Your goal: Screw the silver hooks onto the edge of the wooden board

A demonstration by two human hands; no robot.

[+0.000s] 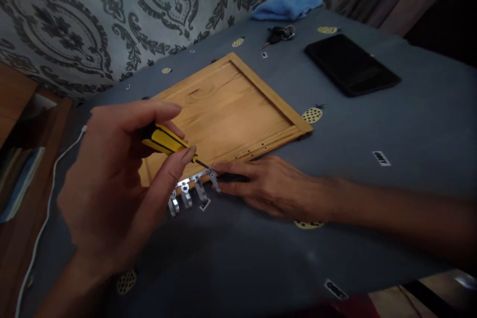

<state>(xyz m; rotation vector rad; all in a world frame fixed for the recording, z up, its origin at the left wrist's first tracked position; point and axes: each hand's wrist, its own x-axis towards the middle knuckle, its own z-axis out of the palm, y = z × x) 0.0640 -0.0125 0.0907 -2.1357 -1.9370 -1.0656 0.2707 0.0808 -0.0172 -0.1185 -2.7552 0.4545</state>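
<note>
My left hand [108,184] is closed around the handle of a small yellow and black screwdriver [166,140]. Its thin shaft slants down to the right, and the tip meets the end of a shiny metal hook rail [185,188]. Several hooks stick out from that rail, which lies along the near edge of a framed wooden board [223,109]. With fingers closed at the rail's right end, my right hand [276,186] grips it beside the screwdriver tip. Small dark holes show in the board's frame to the right of the rail. Part of the board is hidden behind my left hand.
A black phone or tablet [352,64] lies at the right on the grey-blue patterned tablecloth [410,124]. Farther back are a bunch of keys [279,35] and a blue cloth [286,8]. A white cable [50,203] runs down the left side, near a wooden shelf [22,89].
</note>
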